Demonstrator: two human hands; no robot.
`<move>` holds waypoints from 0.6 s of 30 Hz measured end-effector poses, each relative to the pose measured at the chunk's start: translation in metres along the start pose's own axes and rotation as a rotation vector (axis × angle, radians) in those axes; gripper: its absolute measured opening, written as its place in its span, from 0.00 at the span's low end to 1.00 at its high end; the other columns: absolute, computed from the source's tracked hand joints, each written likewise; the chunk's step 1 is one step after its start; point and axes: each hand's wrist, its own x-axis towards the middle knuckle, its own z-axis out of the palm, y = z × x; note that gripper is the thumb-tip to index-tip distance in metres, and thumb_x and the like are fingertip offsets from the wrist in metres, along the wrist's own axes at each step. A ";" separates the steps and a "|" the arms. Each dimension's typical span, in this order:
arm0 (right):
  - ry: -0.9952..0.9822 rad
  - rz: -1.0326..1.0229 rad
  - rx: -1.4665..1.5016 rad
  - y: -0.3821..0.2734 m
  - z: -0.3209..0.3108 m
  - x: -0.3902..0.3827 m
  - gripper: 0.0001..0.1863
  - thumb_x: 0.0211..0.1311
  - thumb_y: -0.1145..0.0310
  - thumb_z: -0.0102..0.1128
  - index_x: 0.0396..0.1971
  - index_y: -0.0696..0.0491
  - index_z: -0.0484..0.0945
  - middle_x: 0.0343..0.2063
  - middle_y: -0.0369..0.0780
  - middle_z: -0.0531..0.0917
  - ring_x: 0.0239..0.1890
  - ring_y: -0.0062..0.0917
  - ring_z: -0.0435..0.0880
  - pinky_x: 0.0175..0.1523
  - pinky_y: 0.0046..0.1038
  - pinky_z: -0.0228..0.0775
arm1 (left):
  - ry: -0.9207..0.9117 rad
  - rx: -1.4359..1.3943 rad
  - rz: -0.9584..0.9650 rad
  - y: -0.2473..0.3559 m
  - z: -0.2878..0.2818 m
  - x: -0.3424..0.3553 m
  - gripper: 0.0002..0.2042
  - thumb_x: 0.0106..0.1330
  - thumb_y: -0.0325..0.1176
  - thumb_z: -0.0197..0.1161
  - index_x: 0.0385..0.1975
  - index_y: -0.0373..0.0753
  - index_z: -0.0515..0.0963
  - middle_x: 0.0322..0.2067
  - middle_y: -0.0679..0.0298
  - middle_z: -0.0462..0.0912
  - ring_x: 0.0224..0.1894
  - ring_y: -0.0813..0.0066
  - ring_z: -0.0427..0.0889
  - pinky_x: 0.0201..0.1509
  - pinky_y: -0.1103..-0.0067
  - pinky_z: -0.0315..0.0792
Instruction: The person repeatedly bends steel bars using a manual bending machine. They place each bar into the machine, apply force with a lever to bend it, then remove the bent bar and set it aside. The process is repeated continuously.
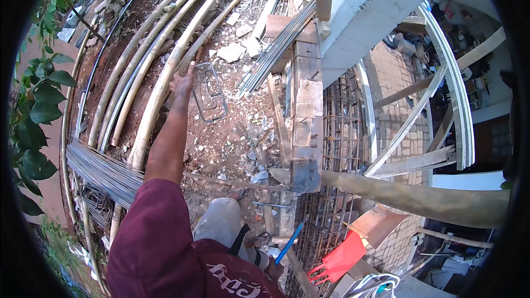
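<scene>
head view: left hand (pixel 183 81) grips upright rectangular wire stirrups (pixel 210 92), long axis pointing away; right hand unseen.

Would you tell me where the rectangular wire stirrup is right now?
The rectangular wire stirrup lies on the rubble ground, upper centre-left, touching the left hand, beside the bamboo poles.

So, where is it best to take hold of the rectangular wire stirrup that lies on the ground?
Probably the top short end of the wire stirrup, next to the left hand, coming from above. It lies flat on the rubble, and its open frame lets fingers hook under the thin rod there.
</scene>
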 end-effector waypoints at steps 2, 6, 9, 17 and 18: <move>-0.009 -0.166 -0.158 0.004 0.009 -0.006 0.25 0.68 0.50 0.72 0.16 0.49 0.77 0.13 0.40 0.77 0.15 0.31 0.76 0.23 0.41 0.65 | 0.043 0.128 0.130 -0.004 0.023 0.028 0.45 0.60 0.69 0.69 0.69 0.39 0.78 0.69 0.41 0.75 0.73 0.44 0.72 0.76 0.57 0.67; -0.021 -0.456 -0.395 -0.017 0.005 -0.028 0.23 0.69 0.44 0.68 0.22 0.48 0.86 0.18 0.48 0.83 0.20 0.42 0.83 0.27 0.49 0.70 | -0.367 -0.067 0.538 0.029 0.099 0.005 0.25 0.65 0.58 0.68 0.47 0.43 0.92 0.47 0.49 0.92 0.53 0.53 0.90 0.63 0.65 0.79; -0.088 -0.207 -0.293 -0.056 -0.010 -0.052 0.29 0.65 0.39 0.71 0.21 0.52 0.86 0.14 0.46 0.81 0.20 0.38 0.85 0.29 0.46 0.74 | -0.523 0.062 0.599 0.061 0.140 -0.022 0.22 0.63 0.55 0.70 0.46 0.45 0.92 0.45 0.51 0.92 0.49 0.56 0.91 0.60 0.66 0.80; 0.019 -0.240 -0.343 -0.072 -0.023 -0.078 0.36 0.62 0.36 0.73 0.18 0.60 0.84 0.13 0.47 0.81 0.20 0.38 0.85 0.33 0.43 0.74 | -0.668 0.094 0.664 0.094 0.145 -0.043 0.12 0.62 0.39 0.64 0.25 0.37 0.86 0.29 0.50 0.88 0.32 0.60 0.86 0.45 0.66 0.79; 0.041 -0.238 -0.365 -0.061 -0.024 -0.078 0.36 0.62 0.36 0.72 0.18 0.60 0.84 0.14 0.48 0.81 0.21 0.40 0.85 0.34 0.44 0.75 | -0.662 0.112 0.714 0.099 0.137 -0.044 0.11 0.64 0.36 0.62 0.28 0.36 0.86 0.27 0.54 0.86 0.29 0.63 0.83 0.39 0.65 0.79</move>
